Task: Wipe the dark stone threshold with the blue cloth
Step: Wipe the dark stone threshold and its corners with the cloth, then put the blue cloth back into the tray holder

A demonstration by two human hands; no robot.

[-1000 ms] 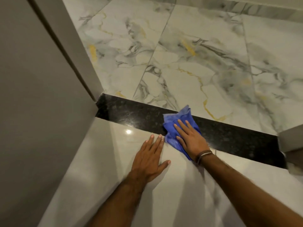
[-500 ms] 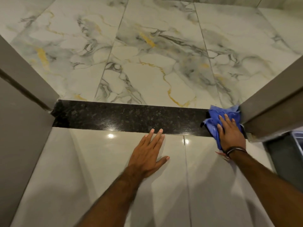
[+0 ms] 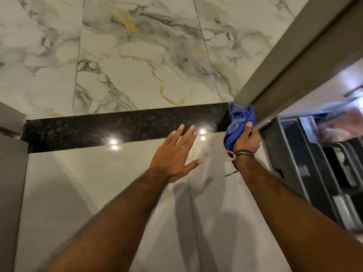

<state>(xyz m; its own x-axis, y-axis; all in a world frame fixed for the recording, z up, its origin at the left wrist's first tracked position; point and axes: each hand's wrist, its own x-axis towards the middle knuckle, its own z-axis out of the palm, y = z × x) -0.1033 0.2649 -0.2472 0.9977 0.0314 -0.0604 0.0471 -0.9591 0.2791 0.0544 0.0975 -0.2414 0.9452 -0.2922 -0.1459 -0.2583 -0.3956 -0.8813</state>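
Observation:
The dark speckled stone threshold (image 3: 110, 128) runs across the doorway between the two door frames. At its right end my right hand (image 3: 247, 139) is closed around the bunched blue cloth (image 3: 238, 122), which touches the corner against the right door frame. My left hand (image 3: 175, 154) has its fingers spread and blurred, with the fingertips over the threshold's near edge; whether it rests on the floor I cannot tell. A cord bracelet sits on my right wrist.
Grey door frames stand at the left (image 3: 9, 146) and right (image 3: 279, 71). Veined marble floor (image 3: 137, 55) lies beyond the threshold, and glossy pale tile (image 3: 88, 193) lies on my side. A dark grey caddy with compartments (image 3: 318, 169) stands at the right.
My right hand slid the cloth along the threshold from its middle to the right end and bunched it in a fist. My left hand shifted right, and the view turned right.

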